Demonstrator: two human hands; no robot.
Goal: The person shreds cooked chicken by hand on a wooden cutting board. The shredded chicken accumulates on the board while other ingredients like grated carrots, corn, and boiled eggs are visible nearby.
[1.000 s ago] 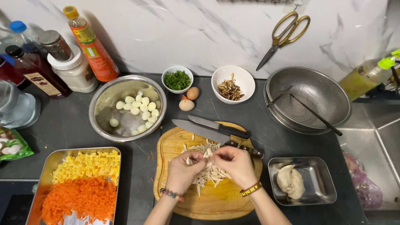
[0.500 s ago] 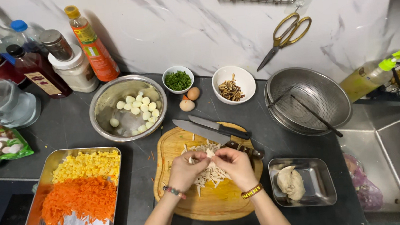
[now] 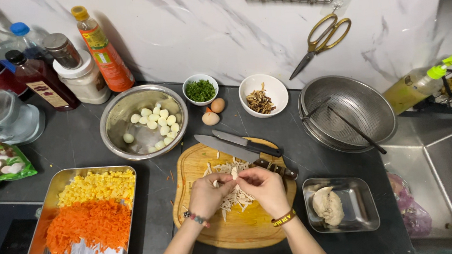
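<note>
Head view: hands (image 3: 237, 189) on shredded chicken (image 3: 234, 197)

Dark counter (image 3: 81, 146) under board (image 3: 236, 233), trays, bowls

Pale shredded white meat (image 3: 236, 196) on round tan wooden cutting board (image 3: 236, 231). Dark grey counter (image 3: 81, 146). Rectangular steel tray (image 3: 130, 219): orange grated carrot (image 3: 83, 226), yellow diced pieces (image 3: 97, 186), possibly corn.

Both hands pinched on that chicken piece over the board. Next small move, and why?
Probably pull the hands apart to tear off another strip. The left hand and right hand meet on one pale piece above the shredded pile on the cutting board, so the strip should drop onto the pile.
</note>
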